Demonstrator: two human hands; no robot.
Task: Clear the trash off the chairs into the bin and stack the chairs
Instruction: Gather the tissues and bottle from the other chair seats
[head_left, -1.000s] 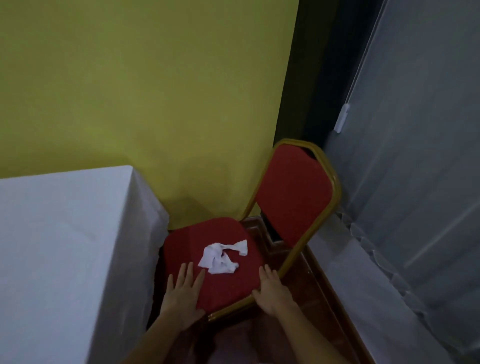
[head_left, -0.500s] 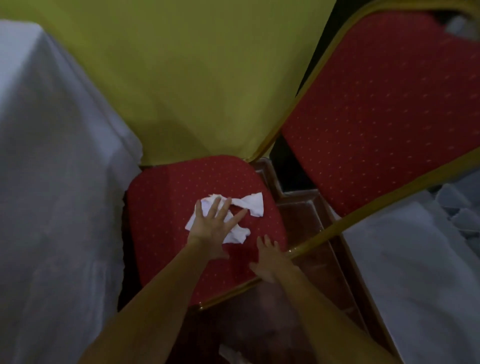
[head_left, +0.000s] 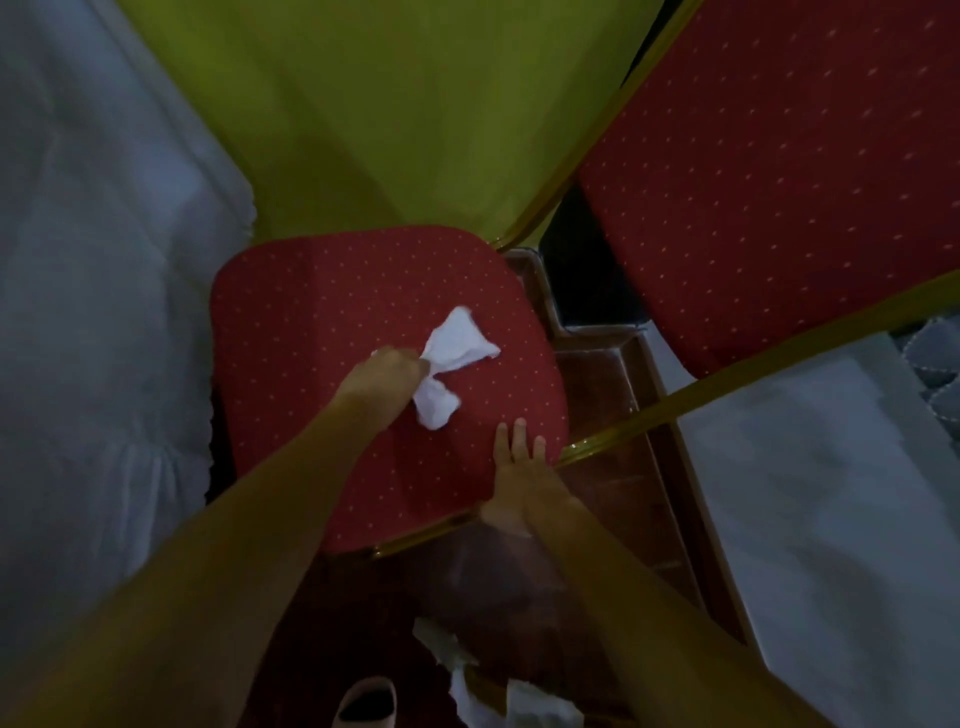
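Note:
A red chair with a gold frame fills the middle: its dotted seat (head_left: 311, 332) lies below me and its backrest (head_left: 779, 171) rises at the upper right. A crumpled white tissue (head_left: 457, 348) is on the seat. My left hand (head_left: 387, 382) is closed around the tissue's middle, pinching it so both ends stick out. My right hand (head_left: 514, 488) rests flat on the seat's front right corner, fingers spread, by the gold frame.
A white-draped table (head_left: 93, 312) stands close on the left, and a yellow-green wall (head_left: 389, 104) is behind the chair. White curtain fabric (head_left: 831, 519) lies at the right. More white paper scraps (head_left: 493, 691) and a shoe (head_left: 363, 701) are on the dark floor near me.
My left hand went from the seat's front edge onto the tissue, then closed and bunched it up. The view has come closer to the chair. My right hand stays on the front corner.

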